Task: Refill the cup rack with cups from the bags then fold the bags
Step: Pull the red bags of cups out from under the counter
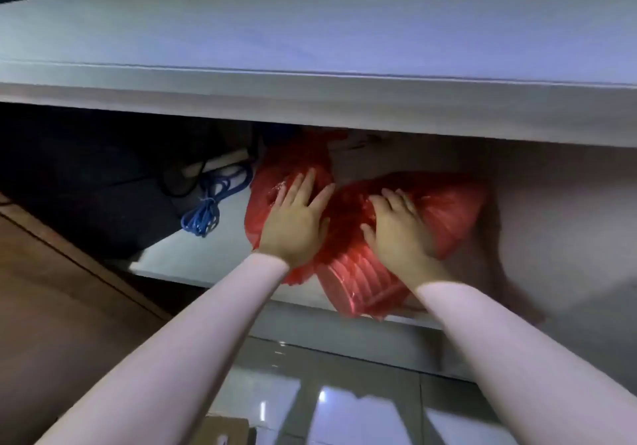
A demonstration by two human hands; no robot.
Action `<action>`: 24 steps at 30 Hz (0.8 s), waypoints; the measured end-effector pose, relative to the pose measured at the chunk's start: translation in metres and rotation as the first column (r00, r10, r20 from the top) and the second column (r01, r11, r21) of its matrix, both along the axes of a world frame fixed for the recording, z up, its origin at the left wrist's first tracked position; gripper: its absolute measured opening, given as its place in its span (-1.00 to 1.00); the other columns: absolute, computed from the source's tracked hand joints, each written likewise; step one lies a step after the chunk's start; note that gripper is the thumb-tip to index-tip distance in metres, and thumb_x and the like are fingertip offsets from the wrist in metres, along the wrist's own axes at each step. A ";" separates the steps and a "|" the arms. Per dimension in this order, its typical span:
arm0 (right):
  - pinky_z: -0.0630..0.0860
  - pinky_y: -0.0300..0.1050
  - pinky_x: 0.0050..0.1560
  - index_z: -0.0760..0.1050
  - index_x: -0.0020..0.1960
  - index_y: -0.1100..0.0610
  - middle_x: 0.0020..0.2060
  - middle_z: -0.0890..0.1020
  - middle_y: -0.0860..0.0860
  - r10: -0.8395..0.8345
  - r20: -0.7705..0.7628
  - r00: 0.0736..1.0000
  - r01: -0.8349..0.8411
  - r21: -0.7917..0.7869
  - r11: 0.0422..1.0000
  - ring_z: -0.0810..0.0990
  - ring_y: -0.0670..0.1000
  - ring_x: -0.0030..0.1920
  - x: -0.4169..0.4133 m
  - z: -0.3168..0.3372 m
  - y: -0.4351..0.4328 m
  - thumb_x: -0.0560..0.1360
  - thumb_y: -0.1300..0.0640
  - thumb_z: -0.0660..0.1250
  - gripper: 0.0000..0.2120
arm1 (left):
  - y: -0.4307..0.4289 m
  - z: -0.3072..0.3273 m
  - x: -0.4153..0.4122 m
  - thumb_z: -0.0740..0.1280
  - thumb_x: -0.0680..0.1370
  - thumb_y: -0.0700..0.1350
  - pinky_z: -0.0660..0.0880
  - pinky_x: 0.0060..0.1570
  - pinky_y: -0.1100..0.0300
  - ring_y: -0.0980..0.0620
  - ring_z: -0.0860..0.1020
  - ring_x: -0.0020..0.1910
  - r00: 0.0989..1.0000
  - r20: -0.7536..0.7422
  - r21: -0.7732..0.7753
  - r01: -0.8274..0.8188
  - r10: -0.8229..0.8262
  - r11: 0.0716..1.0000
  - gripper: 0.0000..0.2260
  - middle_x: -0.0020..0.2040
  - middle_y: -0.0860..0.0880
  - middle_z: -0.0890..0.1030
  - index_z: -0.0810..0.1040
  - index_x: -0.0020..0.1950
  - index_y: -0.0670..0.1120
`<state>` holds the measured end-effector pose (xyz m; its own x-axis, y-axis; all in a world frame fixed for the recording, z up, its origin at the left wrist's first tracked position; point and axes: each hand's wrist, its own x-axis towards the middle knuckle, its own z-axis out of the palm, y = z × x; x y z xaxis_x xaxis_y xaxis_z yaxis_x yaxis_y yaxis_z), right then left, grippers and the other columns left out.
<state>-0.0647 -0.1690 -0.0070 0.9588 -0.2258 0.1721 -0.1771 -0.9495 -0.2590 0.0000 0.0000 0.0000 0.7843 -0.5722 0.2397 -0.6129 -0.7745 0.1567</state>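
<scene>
Two red plastic bags lie on a low shelf under the white counter. The left red bag sits further back; the right red bag lies on its side, and stacked cups show through it near the shelf's front edge. My left hand rests flat on the left bag with its fingers spread. My right hand lies on top of the right bag, fingers bent over its curved surface. Both arms wear pale pink sleeves. No cup rack is in view.
The white counter overhangs the shelf closely above the bags. A coil of blue cable and dark cords lie to the left on the shelf. A cardboard box stands behind the bags. Glossy floor tiles show below.
</scene>
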 end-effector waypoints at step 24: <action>0.13 0.06 0.07 0.39 0.17 0.01 0.07 0.55 -0.02 0.012 -0.185 0.983 -0.057 -0.240 0.969 0.41 0.09 0.15 -0.038 0.008 0.005 0.46 0.22 0.02 -0.66 | 0.002 -0.006 -0.015 0.34 0.43 -0.21 0.33 0.03 0.02 -0.17 0.43 0.09 0.994 -0.052 0.290 -0.074 0.093 0.954 -0.69 0.10 -0.12 0.50 0.43 0.16 -0.09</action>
<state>-0.1026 -0.1640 0.0011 0.9854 -0.1653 0.0406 -0.1660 -0.9860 0.0134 -0.0155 0.0021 -0.0065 0.8407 -0.5410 0.0225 -0.5398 -0.8407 -0.0435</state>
